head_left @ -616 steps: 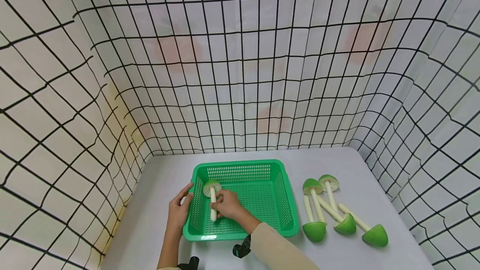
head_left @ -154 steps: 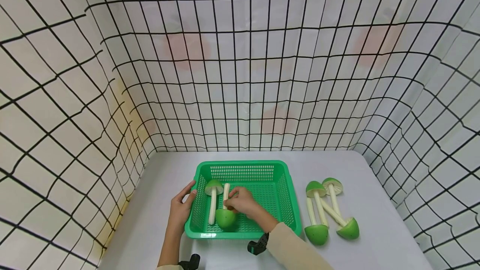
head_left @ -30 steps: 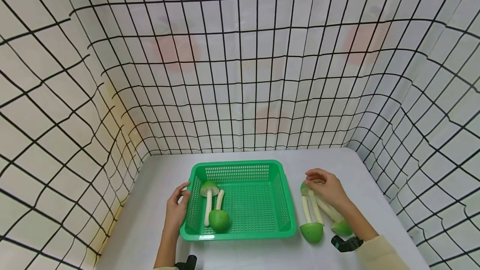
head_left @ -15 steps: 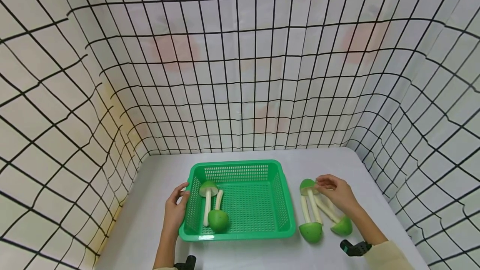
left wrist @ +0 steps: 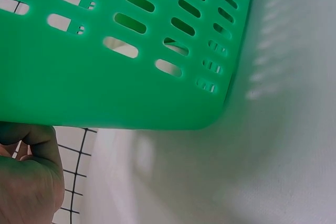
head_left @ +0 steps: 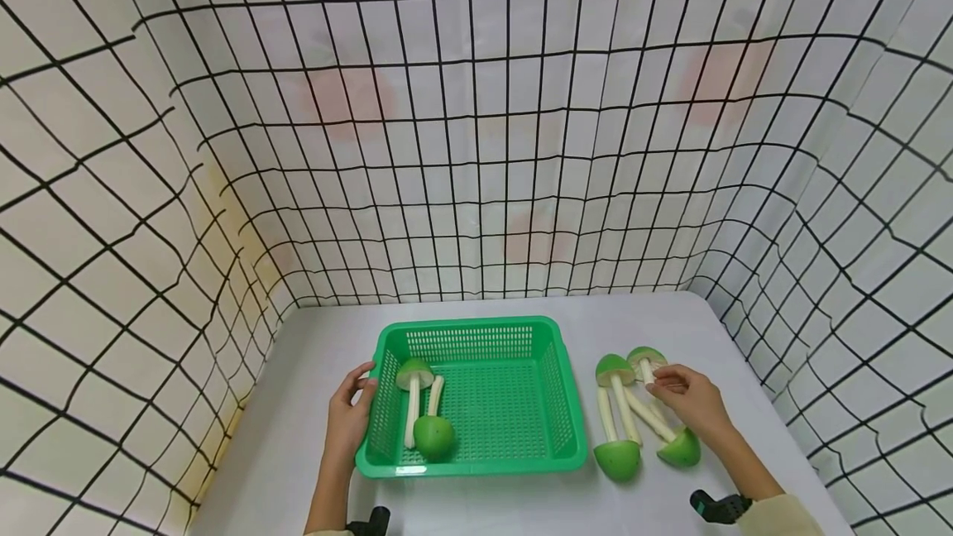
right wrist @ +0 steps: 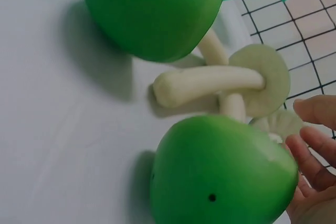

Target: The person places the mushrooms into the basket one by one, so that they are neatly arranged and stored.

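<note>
My left hand holds the left rim of a green plastic basket; in the left wrist view its thumb is bent against the rim. Inside, on the left, lie two toy mushrooms: one shows its cap's underside, the other its rounded green cap. My right hand is at the stem of the rear mushroom in the group on the right, fingertips beside the stem. In the right wrist view a gap shows between its fingers; a green cap partly hides the hand.
Three more mushrooms lie close by: one with its cap away from me, two with green caps towards me. Their pale stems overlap. A white tabletop lies beneath, with black wire grid on three sides.
A second mushroom came into the basket, and the rightmost one left the table. Over the last second my right hand moved from above the caps right and nearer, to the rear mushroom's stem. My left hand stayed.
</note>
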A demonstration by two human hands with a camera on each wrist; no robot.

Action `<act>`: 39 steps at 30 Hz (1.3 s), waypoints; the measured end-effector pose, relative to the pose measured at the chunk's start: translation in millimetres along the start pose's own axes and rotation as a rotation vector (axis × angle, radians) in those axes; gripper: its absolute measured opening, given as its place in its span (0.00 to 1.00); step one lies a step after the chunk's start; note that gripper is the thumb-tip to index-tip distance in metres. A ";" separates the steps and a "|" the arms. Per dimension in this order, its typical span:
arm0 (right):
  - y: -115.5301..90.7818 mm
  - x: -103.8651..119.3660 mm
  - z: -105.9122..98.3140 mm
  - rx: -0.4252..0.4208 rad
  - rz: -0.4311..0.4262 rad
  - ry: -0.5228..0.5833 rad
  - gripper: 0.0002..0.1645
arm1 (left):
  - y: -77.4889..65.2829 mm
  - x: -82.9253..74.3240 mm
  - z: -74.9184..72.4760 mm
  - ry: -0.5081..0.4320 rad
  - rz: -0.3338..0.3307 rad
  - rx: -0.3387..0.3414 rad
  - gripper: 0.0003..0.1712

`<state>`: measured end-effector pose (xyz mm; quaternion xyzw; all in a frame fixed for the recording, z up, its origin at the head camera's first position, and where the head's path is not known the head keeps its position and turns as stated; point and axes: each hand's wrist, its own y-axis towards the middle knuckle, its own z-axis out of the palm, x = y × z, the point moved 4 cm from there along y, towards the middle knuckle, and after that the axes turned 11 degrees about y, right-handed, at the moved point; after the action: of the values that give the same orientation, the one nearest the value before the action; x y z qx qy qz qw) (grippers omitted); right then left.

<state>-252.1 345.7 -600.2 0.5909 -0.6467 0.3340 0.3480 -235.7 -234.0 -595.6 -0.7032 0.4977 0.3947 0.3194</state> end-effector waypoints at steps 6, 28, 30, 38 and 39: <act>1.1 -14.3 -1.6 0.000 0.063 -0.023 0.30 | 0.2 0.1 0.6 -0.013 -0.005 0.004 0.23; 9.3 -24.7 2.9 0.109 0.127 -0.063 0.32 | 2.2 2.1 2.2 -0.021 -0.006 0.001 0.22; 9.3 -25.0 1.9 0.105 0.120 -0.065 0.31 | 2.1 2.2 2.2 -0.020 -0.008 0.000 0.22; 8.6 -24.8 -1.0 0.076 0.059 -0.063 0.31 | 1.4 2.0 0.9 0.002 -0.013 -0.009 0.22; 8.3 -23.7 -1.6 0.070 0.052 -0.054 0.31 | 1.3 1.8 0.6 0.004 -0.011 -0.010 0.22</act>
<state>-258.9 360.3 -619.5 0.5945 -0.6589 0.3494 0.3005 -236.8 -234.7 -597.6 -0.7082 0.4924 0.3941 0.3172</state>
